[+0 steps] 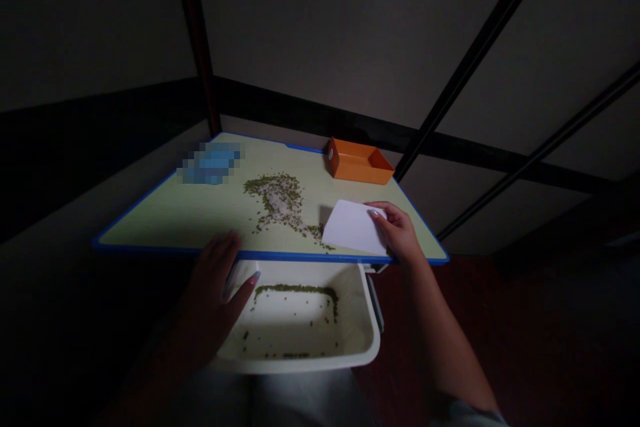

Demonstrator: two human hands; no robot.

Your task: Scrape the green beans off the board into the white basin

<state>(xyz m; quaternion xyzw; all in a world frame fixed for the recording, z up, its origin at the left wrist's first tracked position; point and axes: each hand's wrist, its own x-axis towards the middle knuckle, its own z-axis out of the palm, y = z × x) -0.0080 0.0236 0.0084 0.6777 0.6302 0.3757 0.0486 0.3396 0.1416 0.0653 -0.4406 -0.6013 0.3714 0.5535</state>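
My right hand (397, 232) grips a white card (354, 226) by its right edge, holding it upright on the pale table (175, 214) near the front edge. A spread of small green beans (277, 197) lies on the table left of the card, trailing toward it. My left hand (217, 287) holds the left rim of a white tub (300, 364) just below the table's blue front edge, thumb over the rim. Green beans lie along the tub's inner edges.
An orange tray (357, 162) sits at the table's far right corner. A blurred blue object (210, 162) lies at the far left. Dark frame bars (475, 54) rise behind the table against a pale wall.
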